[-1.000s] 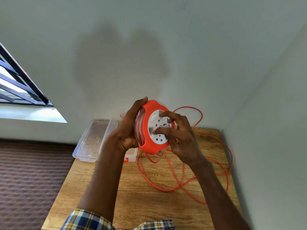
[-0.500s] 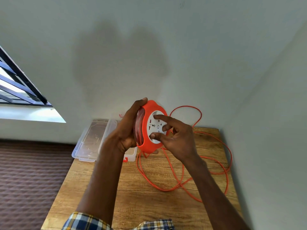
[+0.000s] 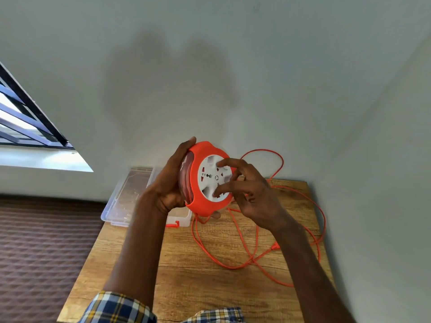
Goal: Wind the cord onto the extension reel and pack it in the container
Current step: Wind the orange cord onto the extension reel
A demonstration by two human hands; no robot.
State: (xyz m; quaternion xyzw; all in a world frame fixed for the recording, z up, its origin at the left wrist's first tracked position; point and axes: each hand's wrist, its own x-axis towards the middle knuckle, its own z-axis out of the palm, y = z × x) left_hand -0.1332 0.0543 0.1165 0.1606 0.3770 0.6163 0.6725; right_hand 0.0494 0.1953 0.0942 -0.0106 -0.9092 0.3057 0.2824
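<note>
Two bare hands hold an orange extension reel (image 3: pixel 200 180) up above a wooden table (image 3: pixel 186 287), its white socket face (image 3: pixel 213 179) turned toward the camera. At the reel's 9 o'clock side the left hand (image 3: pixel 168 183) grips the rim, fingers wrapped over the top edge and thumb tucked under the bottom. From 3 o'clock the right hand (image 3: pixel 251 194) reaches in, two curled fingers pressed against the socket face — one near the top, one near the bottom. A few turns of cord show through the reel's clear flange.

Most of the orange cord (image 3: pixel 256 252) still lies loose on the table, looping from beneath the reel out toward 4 o'clock and up against the right-hand wall (image 3: pixel 384 159); the right forearm crosses over part of it. An orange plug end (image 3: pixel 275 247) shows just beside that forearm.

At the table's 10 o'clock corner sits a clear plastic container (image 3: pixel 179 217) with its lid (image 3: pixel 130 194) swung open — the left wrist hides its middle. A barred window (image 3: pixel 28 122) fills the far 9 o'clock edge, above brown patterned flooring (image 3: pixel 42 248). Plaid sleeves (image 3: pixel 116 308) frame the bottom.
</note>
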